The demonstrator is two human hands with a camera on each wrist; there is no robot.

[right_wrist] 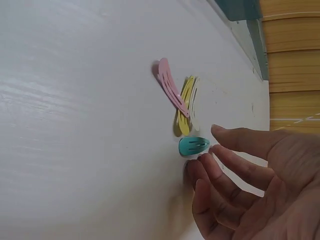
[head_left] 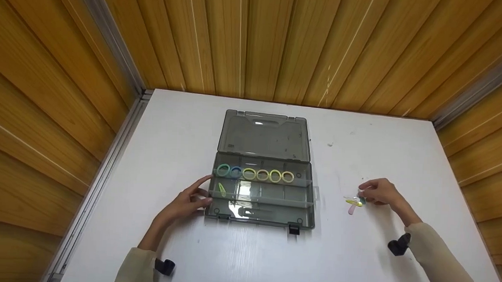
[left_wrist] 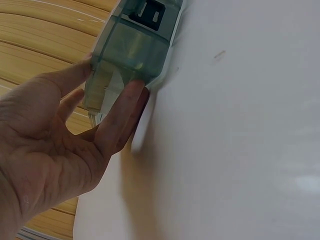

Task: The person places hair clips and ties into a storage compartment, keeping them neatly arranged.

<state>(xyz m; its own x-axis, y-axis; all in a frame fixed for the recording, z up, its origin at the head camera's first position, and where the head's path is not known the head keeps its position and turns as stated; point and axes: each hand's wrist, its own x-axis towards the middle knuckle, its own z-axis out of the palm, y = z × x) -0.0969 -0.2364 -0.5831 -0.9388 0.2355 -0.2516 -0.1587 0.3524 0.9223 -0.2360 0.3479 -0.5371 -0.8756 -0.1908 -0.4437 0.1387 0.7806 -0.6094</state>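
Note:
A grey see-through organizer box (head_left: 311,220) lies with its lid folded back. My left hand (head_left: 186,203) rests against its left side, with extended, spread fingers touching the wall (left_wrist: 132,55). Beside the box, my right hand (head_left: 380,193) is low over several snap hair clips. In the right wrist view its thumb and index finger stand apart next to the tip of a teal hair clip (right_wrist: 194,146). Just beyond lie a yellow clip (right_wrist: 184,122), a pink clip (right_wrist: 169,82) and a white clip (right_wrist: 195,102), partly overlapping.
Several hair ties (head_left: 249,174) stand in a row in the box's back compartment. A green hair clip (head_left: 222,190) lies at the left of the middle compartment. The lid (head_left: 266,135) lies flat behind on the white table (head_left: 172,130). Wooden walls (head_left: 267,45) surround the table.

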